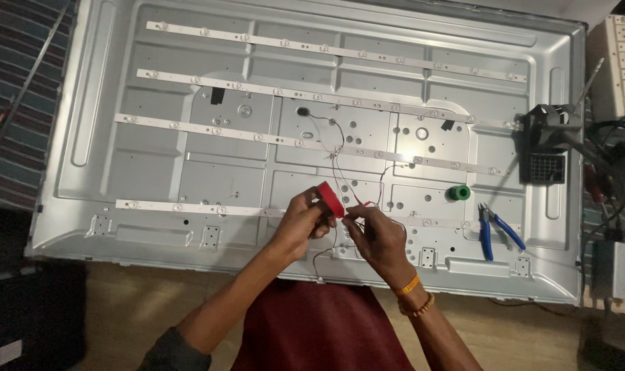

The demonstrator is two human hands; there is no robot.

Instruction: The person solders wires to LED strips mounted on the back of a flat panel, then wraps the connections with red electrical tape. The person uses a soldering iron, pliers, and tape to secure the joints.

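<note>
A metal panel (120, 151) with LED strips (209, 130) lies before you. Your left hand (300, 223) grips a red tape roll (331, 199); just beside it, your right hand (377, 237) pinches thin wires (340, 165). Pliers (494, 230) lie well right.

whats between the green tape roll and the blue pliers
Nothing: in the head view, only bare grey metal of the panel separates the green tape roll from the blue pliers.

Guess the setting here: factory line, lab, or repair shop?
Likely a small electronics repair bench. A large metal display back panel lies open with white light strips across it. The left hand holds a red tape roll while the right hand pinches thin wires; blue-handled pliers lie nearby.
</note>
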